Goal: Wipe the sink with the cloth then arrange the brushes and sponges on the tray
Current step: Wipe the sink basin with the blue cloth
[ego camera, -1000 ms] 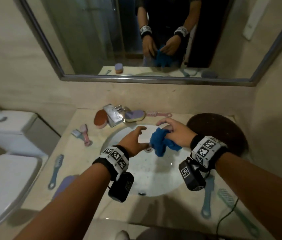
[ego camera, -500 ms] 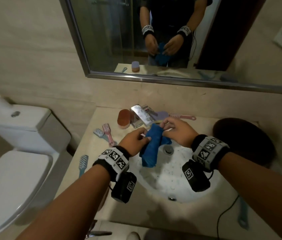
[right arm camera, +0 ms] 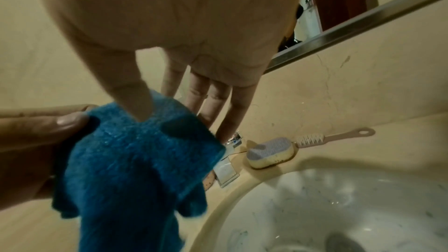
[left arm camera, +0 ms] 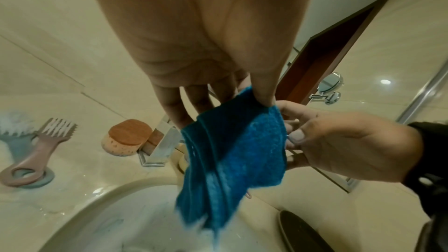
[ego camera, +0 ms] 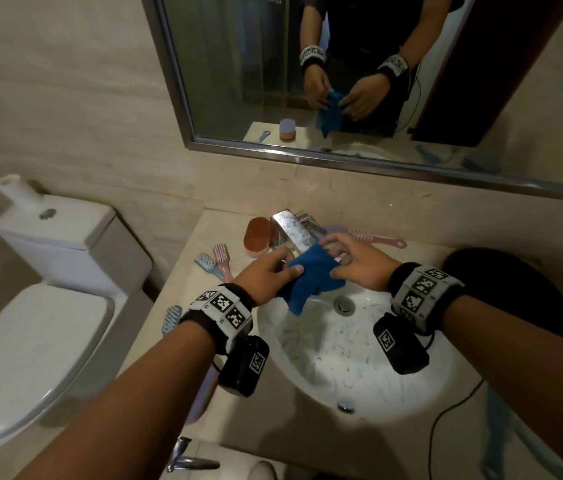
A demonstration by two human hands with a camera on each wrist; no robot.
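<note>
Far left on surface point(ego camera: 183, 271): blue brush point(ego camera: 206, 264) and pink brush point(ego camera: 222, 259) side by side, orange sponge point(ego camera: 256, 237) beside tap point(ego camera: 288, 230). Our left hand point(ego camera: 266, 275) pinches left edge of blue cloth point(ego camera: 311, 278), thumb on top. Cloth hangs above sink point(ego camera: 359, 351), not touching basin. Our right hand point(ego camera: 359, 265) pinches right edge, remaining fingers point(right arm camera: 218, 99) extended. Purple sponge point(right arm camera: 270, 152) and pink comb-brush point(right arm camera: 334, 137) right of tap; dark tray point(ego camera: 501, 289) far right. Risk, we judge: loose pinch slips, cloth drops; bunched cloth wipes poorly, leaves basin specks.
</note>
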